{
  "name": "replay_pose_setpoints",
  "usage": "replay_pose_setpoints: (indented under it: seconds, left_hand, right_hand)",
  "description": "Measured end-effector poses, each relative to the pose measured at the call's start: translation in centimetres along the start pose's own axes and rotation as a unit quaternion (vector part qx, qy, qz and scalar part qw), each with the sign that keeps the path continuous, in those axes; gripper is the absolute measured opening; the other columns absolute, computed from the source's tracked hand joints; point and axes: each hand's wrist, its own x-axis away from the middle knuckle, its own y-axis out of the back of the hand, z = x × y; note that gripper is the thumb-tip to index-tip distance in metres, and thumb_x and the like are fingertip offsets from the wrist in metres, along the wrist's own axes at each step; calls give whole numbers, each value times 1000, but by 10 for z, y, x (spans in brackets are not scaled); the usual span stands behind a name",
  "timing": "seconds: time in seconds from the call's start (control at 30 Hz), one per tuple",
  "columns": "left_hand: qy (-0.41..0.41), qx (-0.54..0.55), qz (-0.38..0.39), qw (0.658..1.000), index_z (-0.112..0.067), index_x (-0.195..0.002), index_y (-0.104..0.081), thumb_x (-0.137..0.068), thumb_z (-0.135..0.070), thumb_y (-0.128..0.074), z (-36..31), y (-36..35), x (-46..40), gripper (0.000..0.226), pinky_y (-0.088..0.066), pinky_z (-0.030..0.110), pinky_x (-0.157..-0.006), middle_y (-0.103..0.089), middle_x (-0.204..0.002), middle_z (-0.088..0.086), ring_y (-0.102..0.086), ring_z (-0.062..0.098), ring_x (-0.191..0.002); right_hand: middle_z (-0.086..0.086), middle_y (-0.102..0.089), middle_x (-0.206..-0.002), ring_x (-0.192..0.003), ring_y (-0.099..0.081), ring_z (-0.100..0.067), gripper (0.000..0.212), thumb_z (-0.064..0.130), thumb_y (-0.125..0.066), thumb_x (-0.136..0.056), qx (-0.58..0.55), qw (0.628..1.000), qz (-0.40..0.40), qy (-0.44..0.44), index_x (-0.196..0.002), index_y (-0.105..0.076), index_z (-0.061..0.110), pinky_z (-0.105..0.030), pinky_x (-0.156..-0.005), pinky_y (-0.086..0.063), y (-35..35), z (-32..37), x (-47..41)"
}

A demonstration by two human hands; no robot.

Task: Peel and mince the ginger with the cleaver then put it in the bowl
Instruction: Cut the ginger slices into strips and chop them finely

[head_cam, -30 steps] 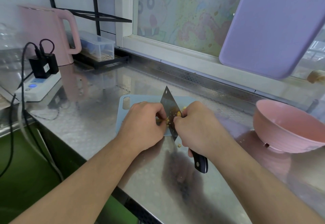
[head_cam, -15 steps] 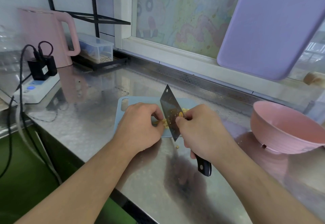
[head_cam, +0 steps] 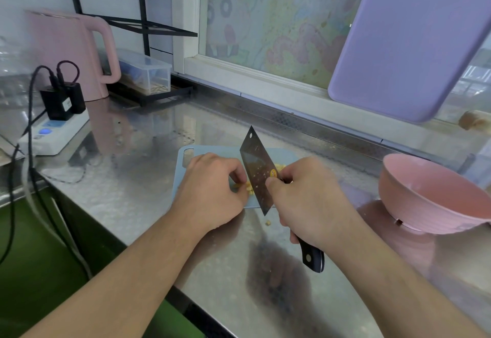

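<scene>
Small yellow ginger pieces (head_cam: 245,186) lie on a pale blue cutting board (head_cam: 183,159) on the steel counter. My right hand (head_cam: 308,199) grips the cleaver (head_cam: 259,170) by its dark handle, blade edge down on the board with its tip pointing away. My left hand (head_cam: 212,191) rests curled on the board just left of the blade, fingertips pinching the ginger. More ginger bits (head_cam: 279,166) show right of the blade, and one crumb (head_cam: 268,222) lies on the counter off the board. The pink bowl (head_cam: 425,199) stands at the right, tilted.
A pink kettle (head_cam: 71,53), a power strip with black plugs (head_cam: 53,130) and cables sit at the left. A clear plastic box (head_cam: 146,72) rests on a black rack at the back. A purple board (head_cam: 414,40) leans against the window. The counter's front edge runs close below my forearms.
The cleaver's blade has lifted and tilted slightly while staying beside the ginger; my hands kept their grips and places. The camera view shifted a little.
</scene>
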Motion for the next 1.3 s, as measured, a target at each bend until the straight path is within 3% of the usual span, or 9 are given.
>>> replay_pose_setpoints:
  seconds: [0.3, 0.5, 0.63, 0.83, 0.97, 1.1, 1.3]
  left_hand:
    - [-1, 12, -3, 1000, -31, -80, -73, -81, -23, -77, -3, 1, 1, 10, -43, 31, -88, -56, -75, -27, -53, 11, -92]
    - [-3, 16, -4, 1000, -30, -78, -74, -82, -22, -78, -3, 1, 1, 9, -44, 31, -88, -55, -73, -28, -52, 9, -89]
    - [9, 17, -3, 1000, -32, -77, -72, -82, -27, -79, -3, 1, 1, 11, -48, 33, -86, -57, -76, -25, -54, 10, -92]
    - [9, 14, 1, 1000, -32, -79, -72, -84, -26, -78, -2, 0, 1, 10, -49, 34, -85, -60, -80, -23, -53, 9, -93]
    - [6, 17, -1, 1000, -33, -80, -72, -85, -26, -79, -2, -1, 1, 11, -49, 33, -85, -59, -79, -24, -54, 8, -92]
    - [-1, 18, 10, 1000, -35, -80, -71, -85, -28, -79, 0, -4, -1, 11, -49, 33, -81, -60, -79, -24, -54, 8, -92]
    - [-10, 31, 33, 999, -37, -82, -72, -85, -28, -80, -1, -5, -2, 12, -37, 26, -69, -54, -78, -23, -50, 6, -82]
  right_hand:
    - [-16, -62, -59, -38, -61, -33, 32, 19, -52, -98, 23, 1000, -8, 7, -68, -53, 7, -27, -36, -42, -3, 0, -1]
    - [-18, -68, -70, -51, -62, -31, 25, 23, -54, -96, 52, 999, -8, 7, -78, -56, 6, -33, -45, -48, -8, -1, -7]
    - [-19, -72, -77, -56, -67, -33, 22, 22, -54, -96, 77, 997, -2, 5, -88, -60, 3, -47, -51, -59, -9, 2, -12]
    - [-19, -66, -64, -38, -64, -32, 17, 15, -53, -96, 49, 998, 22, -20, -88, -59, 1, -30, -38, -47, -15, 1, -19]
    - [-16, -66, -76, -57, -69, -34, 22, 21, -52, -99, 75, 997, 6, 9, -87, -58, 4, -37, -48, -56, -17, 0, -17]
    - [-17, -66, -62, -38, -64, -30, 26, 22, -53, -99, 53, 999, 7, 3, -79, -56, 5, -27, -35, -45, -11, -4, -13]
    - [-15, -63, -58, -34, -58, -26, 29, 21, -55, -95, 46, 999, 2, -2, -70, -53, 7, -31, -37, -44, -3, -9, -10]
